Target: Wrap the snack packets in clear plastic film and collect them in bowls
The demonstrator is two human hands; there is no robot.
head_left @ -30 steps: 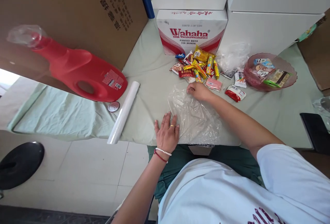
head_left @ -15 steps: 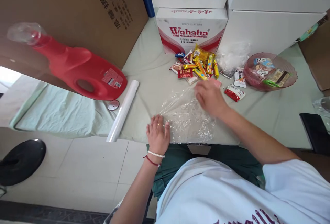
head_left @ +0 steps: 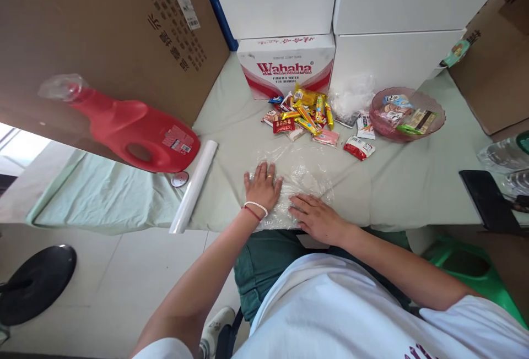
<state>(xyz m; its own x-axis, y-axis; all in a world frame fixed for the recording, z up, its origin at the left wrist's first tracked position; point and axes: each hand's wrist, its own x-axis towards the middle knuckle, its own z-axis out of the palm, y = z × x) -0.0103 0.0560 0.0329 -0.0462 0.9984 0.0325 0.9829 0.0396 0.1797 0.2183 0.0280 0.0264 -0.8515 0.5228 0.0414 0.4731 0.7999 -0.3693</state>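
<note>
A crinkled sheet of clear plastic wrap (head_left: pixel 308 174) lies on the cloth-covered table in front of me. My left hand (head_left: pixel 263 187) rests flat on its left part, fingers spread. On the wrap's near right part lies my right hand (head_left: pixel 316 217), palm down with fingers stretched out. Beyond the wrap is a heap of wrapped snacks (head_left: pixel 306 111) in yellow, red and brown packets. A pink packet (head_left: pixel 326 137) and a red and white packet (head_left: pixel 359 148) lie at the heap's right. To the left of my hands is a white roll (head_left: pixel 194 185).
A red jug (head_left: pixel 140 133) leans left, beside a large cardboard box (head_left: pixel 115 34). Behind the snacks stands a Wahaha carton (head_left: pixel 289 67). At the right are a pink glass bowl (head_left: pixel 433 125) holding snacks, a crumpled clear bag (head_left: pixel 351 97), a black phone (head_left: pixel 483 199) and plastic bottles (head_left: pixel 506 152).
My right hand has come back from the far edge of the wrap and now lies flat on its near part. My left hand has moved forward onto the wrap. The view has shifted.
</note>
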